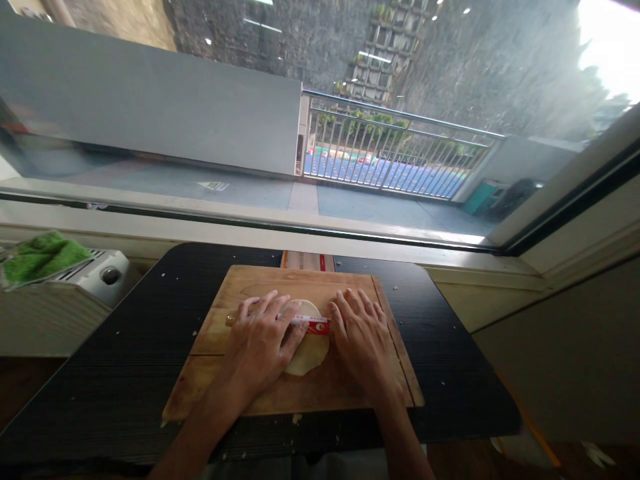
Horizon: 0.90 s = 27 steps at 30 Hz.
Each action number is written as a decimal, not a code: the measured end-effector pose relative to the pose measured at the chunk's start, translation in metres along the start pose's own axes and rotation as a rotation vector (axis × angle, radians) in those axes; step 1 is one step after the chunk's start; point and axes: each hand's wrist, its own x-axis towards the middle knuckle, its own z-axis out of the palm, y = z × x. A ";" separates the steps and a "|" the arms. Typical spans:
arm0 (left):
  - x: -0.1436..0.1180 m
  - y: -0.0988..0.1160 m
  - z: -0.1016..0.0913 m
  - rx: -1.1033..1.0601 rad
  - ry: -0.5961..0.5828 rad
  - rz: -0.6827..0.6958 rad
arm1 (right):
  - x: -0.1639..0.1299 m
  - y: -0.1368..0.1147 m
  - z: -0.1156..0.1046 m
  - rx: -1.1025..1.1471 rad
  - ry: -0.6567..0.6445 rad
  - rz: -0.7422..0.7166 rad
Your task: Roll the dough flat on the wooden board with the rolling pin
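Note:
A thin round of pale dough lies on a wooden cutting board. Across the dough rests a slim rod, like a rolling pin, with a red and white printed label; most of its length is hidden beneath my hands. My left hand lies palm down over its left part, fingers stretched forward and thumb along the label. A brownish end pokes out past that hand. My right hand lies over the right part, flat with its fingers spread. Both hands press on the rod without wrapping around it.
The board stands on a black table dotted with small crumbs. Behind it, a flat printed box touches the window side. At left, a green cloth lies on a white appliance. A large window borders the far edge.

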 end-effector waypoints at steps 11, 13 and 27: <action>0.000 -0.001 0.000 -0.080 0.027 0.009 | -0.024 0.004 0.010 0.070 0.065 -0.033; 0.000 -0.001 0.000 -0.095 0.025 0.013 | -0.037 0.005 0.013 0.084 0.091 -0.045; -0.001 -0.001 0.001 -0.103 0.022 0.011 | -0.059 0.007 0.016 0.102 0.134 -0.103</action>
